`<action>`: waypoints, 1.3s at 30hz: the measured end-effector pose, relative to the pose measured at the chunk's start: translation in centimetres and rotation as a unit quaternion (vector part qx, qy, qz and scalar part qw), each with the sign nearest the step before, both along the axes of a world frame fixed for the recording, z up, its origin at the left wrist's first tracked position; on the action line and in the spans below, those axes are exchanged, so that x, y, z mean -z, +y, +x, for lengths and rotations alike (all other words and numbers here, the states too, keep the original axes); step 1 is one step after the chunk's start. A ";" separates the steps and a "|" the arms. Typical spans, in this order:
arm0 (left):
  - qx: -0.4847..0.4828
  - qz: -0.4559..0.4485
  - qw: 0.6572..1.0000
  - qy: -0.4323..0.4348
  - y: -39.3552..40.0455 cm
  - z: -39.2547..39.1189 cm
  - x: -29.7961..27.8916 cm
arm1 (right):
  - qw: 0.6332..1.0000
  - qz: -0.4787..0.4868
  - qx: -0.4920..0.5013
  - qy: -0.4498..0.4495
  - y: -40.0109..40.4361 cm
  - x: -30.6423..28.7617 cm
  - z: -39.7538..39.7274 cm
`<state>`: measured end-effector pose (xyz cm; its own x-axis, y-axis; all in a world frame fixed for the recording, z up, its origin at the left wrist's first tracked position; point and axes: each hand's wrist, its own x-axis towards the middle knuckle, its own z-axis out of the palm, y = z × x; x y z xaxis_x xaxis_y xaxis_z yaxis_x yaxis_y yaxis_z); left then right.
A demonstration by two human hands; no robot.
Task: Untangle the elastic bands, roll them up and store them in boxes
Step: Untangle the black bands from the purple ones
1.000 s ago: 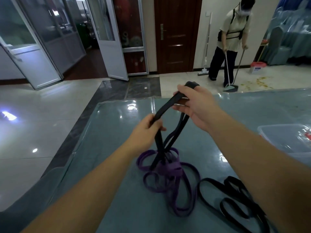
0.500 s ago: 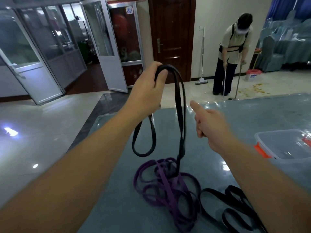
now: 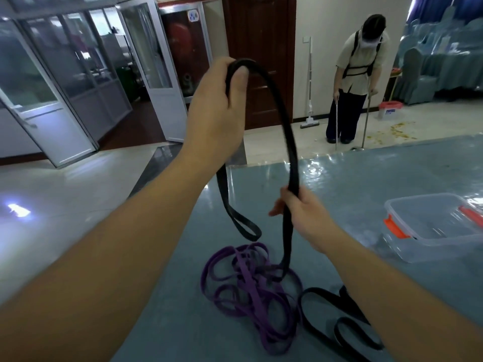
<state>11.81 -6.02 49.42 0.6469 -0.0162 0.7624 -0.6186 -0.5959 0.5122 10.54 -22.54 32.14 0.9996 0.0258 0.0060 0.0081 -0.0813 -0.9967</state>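
Note:
My left hand [image 3: 217, 105] is raised high and grips the top of a long black elastic band [image 3: 283, 126]. The band arches over to my right hand [image 3: 303, 218], which holds its right strand lower down. One end loop hangs free below the left hand; the other strand drops into a tangled heap of purple elastic bands [image 3: 251, 286] on the table. A second black band [image 3: 337, 320] lies coiled to the right of the purple heap. A clear plastic box [image 3: 431, 228] with orange clips stands open at the right.
The blue-grey glossy table [image 3: 366, 173] ends at a left edge with tiled floor beyond. A person sweeps the floor at the back right, near a dark wooden door. Glass doors stand at the left.
My left hand has kept the band raised high. My right hand, which held nothing half a second ago, now grips the band's right strand. The box has come further into view.

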 end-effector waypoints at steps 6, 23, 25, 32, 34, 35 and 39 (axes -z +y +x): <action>-0.031 -0.005 0.985 0.167 -0.2 0.1 3.9 | 0.992 0.118 0.048 -0.014 -3.7 -3.6 0.5; 0.222 0.115 0.872 0.420 -9.5 -2.4 12.0 | 0.981 -0.185 -0.016 0.047 -8.0 -1.0 -6.4; 0.233 0.113 0.872 0.415 -10.2 -2.4 12.9 | 0.974 -0.217 0.012 0.059 -8.6 -0.7 -7.2; 0.284 0.061 0.814 0.503 -10.7 -3.0 18.7 | 0.921 -0.372 0.035 0.108 -12.5 4.6 -8.1; 0.259 0.094 0.802 0.530 -10.5 -3.0 21.5 | 0.886 -0.444 0.039 0.127 -14.0 7.3 -8.1; 0.247 0.112 0.790 0.549 -10.4 -2.9 23.0 | 0.873 -0.469 0.037 0.129 -14.8 8.8 -8.0; 0.197 0.197 0.728 0.627 -10.0 -2.4 29.4 | 0.848 -0.505 0.005 0.163 -17.7 14.2 -7.5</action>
